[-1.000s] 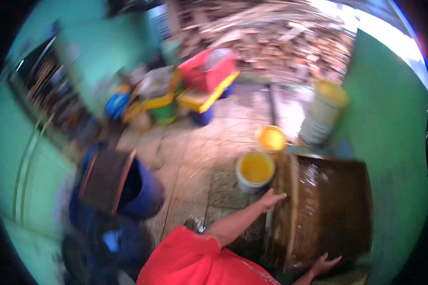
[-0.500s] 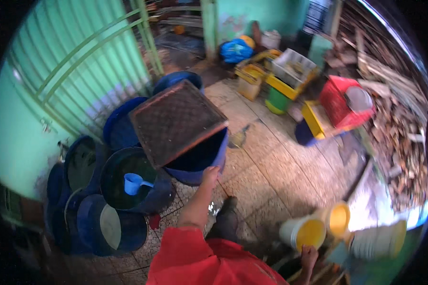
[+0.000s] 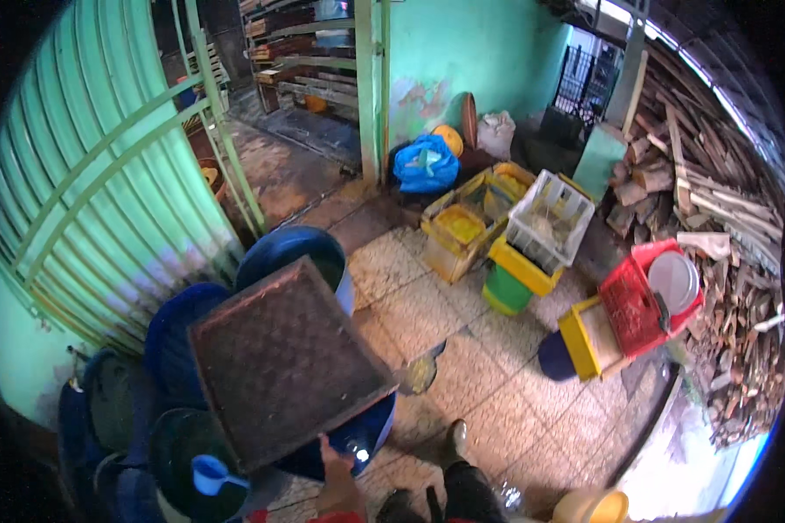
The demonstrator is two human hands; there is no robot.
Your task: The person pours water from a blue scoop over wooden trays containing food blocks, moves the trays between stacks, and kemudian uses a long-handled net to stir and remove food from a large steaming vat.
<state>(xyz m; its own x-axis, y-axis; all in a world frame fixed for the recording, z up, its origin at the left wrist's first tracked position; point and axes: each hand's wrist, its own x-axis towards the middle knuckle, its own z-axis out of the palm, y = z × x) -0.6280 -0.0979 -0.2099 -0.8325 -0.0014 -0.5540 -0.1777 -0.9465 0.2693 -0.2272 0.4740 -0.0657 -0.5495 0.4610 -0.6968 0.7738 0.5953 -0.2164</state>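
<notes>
My left hand [image 3: 337, 460] reaches up from the lower edge, with a finger stretched out at the near edge of a dark brown square tray [image 3: 288, 366]. Whether it touches the tray or only overlaps it in view I cannot tell; nothing shows in its grasp. The tray lies slanted across the top of a blue barrel [image 3: 377, 429]. Left of it, a light blue dipper [image 3: 209, 476] floats or rests in another dark blue barrel [image 3: 159, 440] of dark liquid. My right hand is out of view.
Several blue barrels line the green wall, one [image 3: 336, 261] beyond the tray. Yellow crates [image 3: 445, 257], a white crate [image 3: 532, 235] and a red crate [image 3: 628, 301] stand ahead on the tiles. Firewood [image 3: 750, 349] is heaped at right. A yellow-rimmed bucket [image 3: 591, 507] is near my feet.
The view has tilted up and shifted forward, so the tray and barrels sit lower. My left hand now overlaps the tray's near edge. My right hand, earlier at a yellow bucket, has left view.
</notes>
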